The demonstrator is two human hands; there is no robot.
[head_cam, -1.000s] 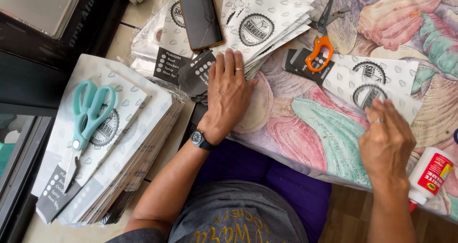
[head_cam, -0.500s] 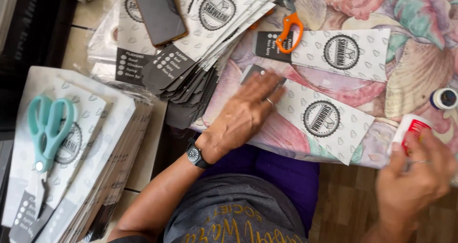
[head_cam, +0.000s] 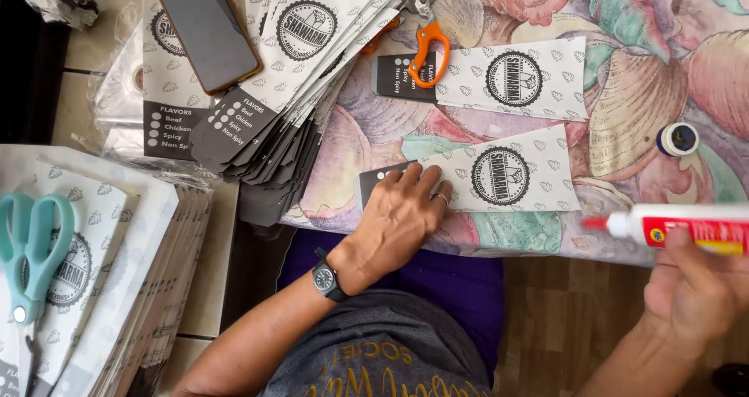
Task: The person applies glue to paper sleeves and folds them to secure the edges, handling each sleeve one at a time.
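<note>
My left hand [head_cam: 402, 217] presses flat on the dark end of a white printed paper sleeve [head_cam: 507, 179] lying on the flowery tablecloth [head_cam: 655, 85]; a watch is on that wrist. My right hand [head_cam: 694, 288] holds a white and red glue tube [head_cam: 686, 227], uncapped, its red nozzle pointing left toward the sleeve's right end, a little apart from it. A second printed sleeve [head_cam: 515, 77] lies farther back. The tube's round cap [head_cam: 677, 140] sits on the cloth to the right of the sleeves.
Orange-handled scissors [head_cam: 431, 42] lie by the far sleeve. A fanned stack of sleeves [head_cam: 273, 108] carries a dark phone [head_cam: 207, 30]. At the left, another pile [head_cam: 117, 272] has teal scissors [head_cam: 35, 253] on top. The table's near edge runs just below my left hand.
My right hand picked up the glue tube at the table's right edge and now holds it uncapped, nozzle leftward. My left hand moved from the stack onto the near sleeve.
</note>
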